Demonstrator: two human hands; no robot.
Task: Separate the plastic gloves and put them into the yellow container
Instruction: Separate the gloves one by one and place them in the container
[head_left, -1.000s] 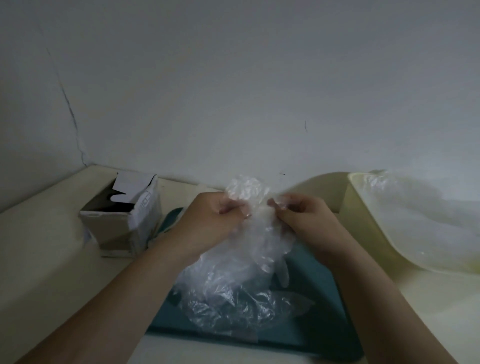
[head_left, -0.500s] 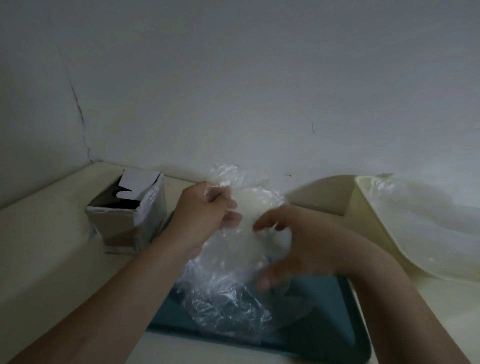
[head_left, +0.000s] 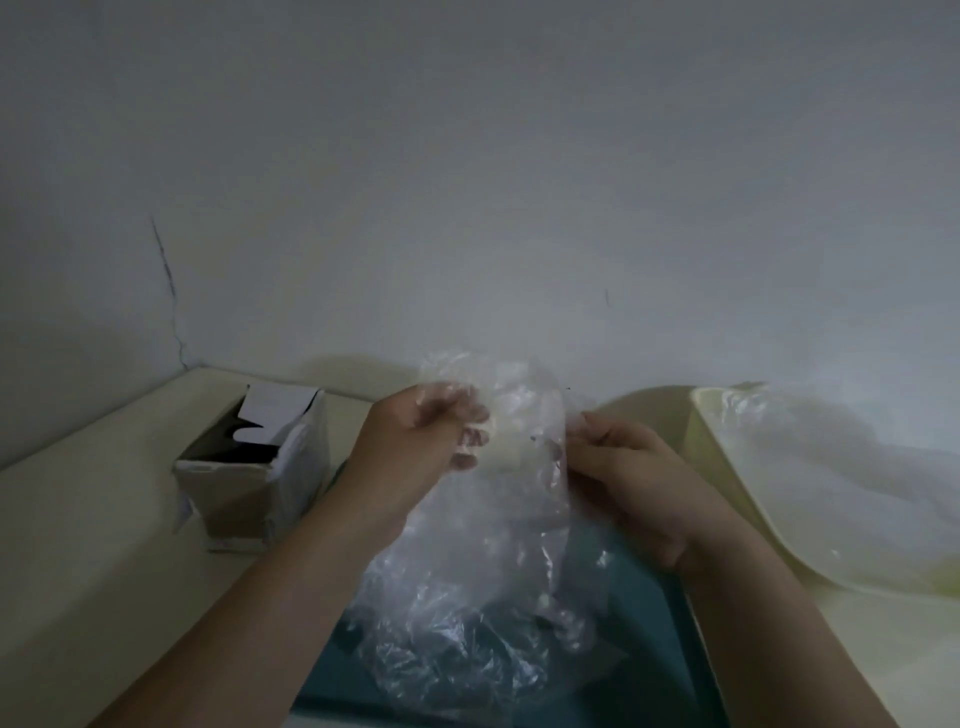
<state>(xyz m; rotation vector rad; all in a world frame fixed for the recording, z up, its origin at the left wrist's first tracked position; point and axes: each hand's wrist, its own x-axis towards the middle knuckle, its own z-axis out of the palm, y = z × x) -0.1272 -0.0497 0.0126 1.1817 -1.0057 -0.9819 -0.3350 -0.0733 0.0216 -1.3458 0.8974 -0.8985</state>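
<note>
Honestly the plastic gloves (head_left: 519, 499) look flimsy and clingy; left hand (head_left: 415, 447) and right hand (head_left: 634, 467) pinch their top edges, beside the yellow container (head_left: 724, 467).

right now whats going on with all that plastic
A person is working on a clump of clear plastic gloves, raised above a teal tray. The left hand and the right hand each pinch the plastic near its top, as if to peel one glove free. The yellow container at the right already has clear plastic in it. An open cardboard box stands at the left.
</note>
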